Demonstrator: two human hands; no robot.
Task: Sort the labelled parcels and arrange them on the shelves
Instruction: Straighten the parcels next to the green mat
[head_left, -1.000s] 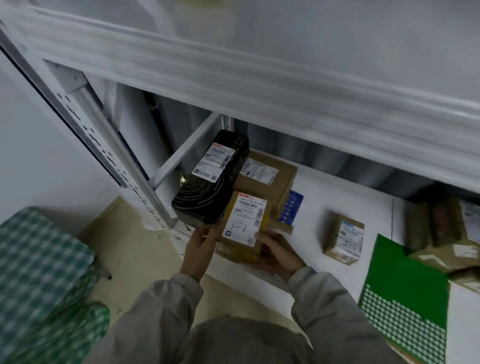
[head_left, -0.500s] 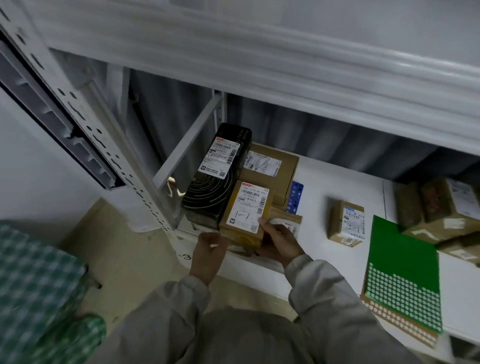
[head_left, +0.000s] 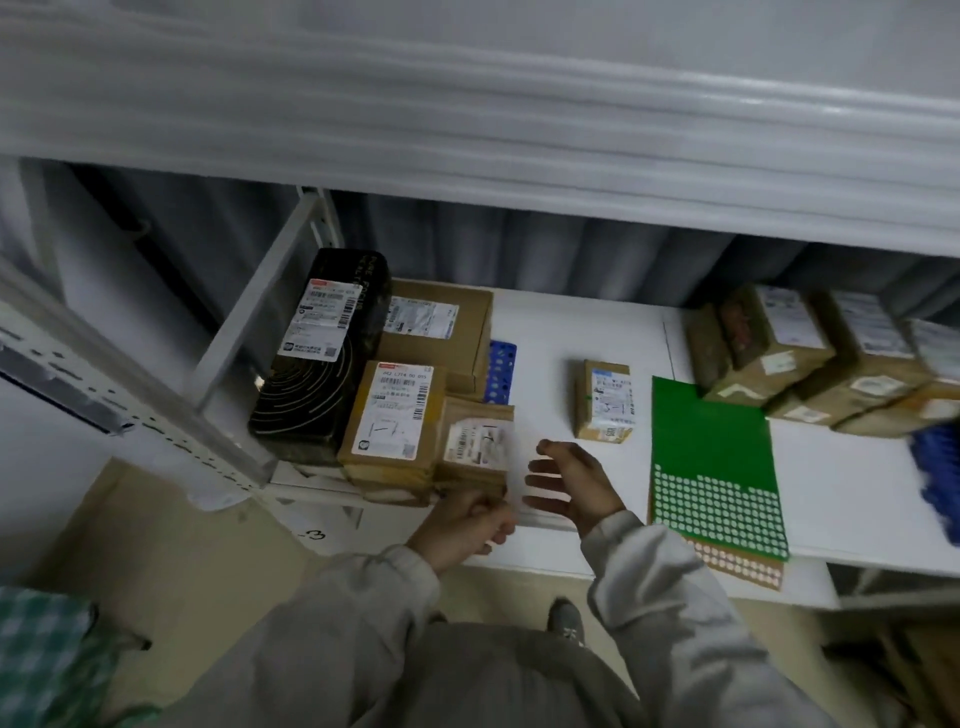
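The right hand (head_left: 571, 486) is seen with fingers spread wide, nothing held, above the white shelf board (head_left: 561, 332). The left hand (head_left: 467, 525) is curled into a loose fist just below the small brown cardboard parcel with a white label (head_left: 475, 441), which is set beside the taller labelled brown carton (head_left: 395, 415) and the black labelled box (head_left: 322, 358) at the shelf's left end.

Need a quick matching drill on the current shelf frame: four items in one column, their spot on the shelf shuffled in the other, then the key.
Items:
1. black parcel
2. green dotted sheet
3. small lone box
4. blue rack

Places:
A. standing alone on bare white shelf, mid-shelf
B. far left end, against the upright
C. lying flat, overhanging the front edge
D. partly hidden behind the brown boxes at left

Pairs: 1-B, 2-C, 3-A, 4-D
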